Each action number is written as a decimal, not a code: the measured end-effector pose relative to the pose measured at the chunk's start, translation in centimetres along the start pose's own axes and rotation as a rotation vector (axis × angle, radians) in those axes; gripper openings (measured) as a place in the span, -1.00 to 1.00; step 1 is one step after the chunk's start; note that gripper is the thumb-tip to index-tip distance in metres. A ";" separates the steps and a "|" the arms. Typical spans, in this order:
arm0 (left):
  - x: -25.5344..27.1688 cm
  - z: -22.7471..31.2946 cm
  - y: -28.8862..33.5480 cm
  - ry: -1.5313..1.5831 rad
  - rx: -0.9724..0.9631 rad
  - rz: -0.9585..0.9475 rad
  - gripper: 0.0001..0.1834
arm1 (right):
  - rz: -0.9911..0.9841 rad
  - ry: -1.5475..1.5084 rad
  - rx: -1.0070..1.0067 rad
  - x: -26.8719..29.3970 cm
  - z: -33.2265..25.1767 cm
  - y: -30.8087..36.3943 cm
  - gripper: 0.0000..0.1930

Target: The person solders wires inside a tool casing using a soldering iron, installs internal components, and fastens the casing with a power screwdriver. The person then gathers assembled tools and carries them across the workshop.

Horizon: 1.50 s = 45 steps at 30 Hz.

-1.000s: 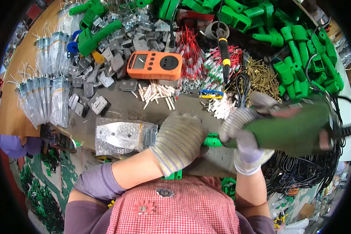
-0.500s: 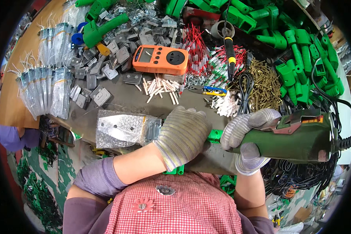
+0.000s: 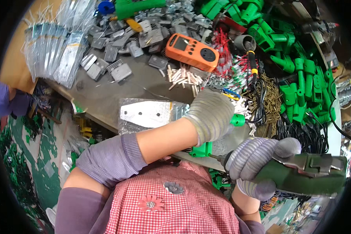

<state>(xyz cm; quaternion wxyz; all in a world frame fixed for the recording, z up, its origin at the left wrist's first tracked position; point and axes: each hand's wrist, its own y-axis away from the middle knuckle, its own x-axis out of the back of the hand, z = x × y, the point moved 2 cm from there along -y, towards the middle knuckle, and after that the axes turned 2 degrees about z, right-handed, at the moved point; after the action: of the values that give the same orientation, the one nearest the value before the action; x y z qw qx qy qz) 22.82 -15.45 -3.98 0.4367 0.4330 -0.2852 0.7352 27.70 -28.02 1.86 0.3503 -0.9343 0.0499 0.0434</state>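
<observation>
My left hand [image 3: 212, 115], in a striped glove, is closed around a green plastic handle [image 3: 238, 120], whose end sticks out to the right of the fist. From the fist's other side extends a flat silver metal blade [image 3: 148, 114] in clear bubble wrap. A green plastic part [image 3: 201, 150] shows below that hand; whether it belongs to the handle I cannot tell. My right hand [image 3: 253, 162], gloved too, grips a dark green electric screwdriver [image 3: 300, 175]. Its bit points left at the green part, with the tip at or very close to it.
Grey finned metal pieces [image 3: 121, 70] are heaped behind the blade. An orange meter [image 3: 192, 52], pale sticks [image 3: 183, 78], brass screws [image 3: 270, 97] and a soldering iron [image 3: 252, 64] lie beyond my hands. Green housings [image 3: 300, 89] are piled at right, wrapped blades [image 3: 46, 50] at far left.
The screwdriver has swung lower, away from the handle's end, and its bit now shows by the green part below my left hand. The whole view has shifted and turned.
</observation>
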 end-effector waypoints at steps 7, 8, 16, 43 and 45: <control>-1.7 0.2 -0.3 -0.124 -0.024 0.101 -0.62 | 0.150 0.058 -0.353 -0.3 1.1 1.4 -0.56; -1.8 0.1 -0.4 -0.120 -0.024 0.097 -0.63 | 0.144 0.056 -0.355 -0.3 1.3 1.3 -0.56; -1.7 0.6 -0.4 -0.153 -0.005 0.115 -0.68 | 0.274 0.254 -0.083 0.5 2.2 3.0 -0.34; -1.9 1.0 0.7 -0.029 0.073 0.103 -0.79 | 0.629 -0.255 -1.010 -1.1 -0.4 3.4 -0.53; -0.3 1.2 2.1 0.113 0.038 0.025 -0.74 | 0.385 -0.213 -0.802 -0.6 -1.5 0.0 -0.56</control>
<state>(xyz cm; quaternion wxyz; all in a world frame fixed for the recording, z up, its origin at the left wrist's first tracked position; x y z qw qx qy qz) 21.49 -17.48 -3.84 0.4347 0.3954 -0.2514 0.7691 27.18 -28.94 3.05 -0.0505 -0.9602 0.1654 0.2193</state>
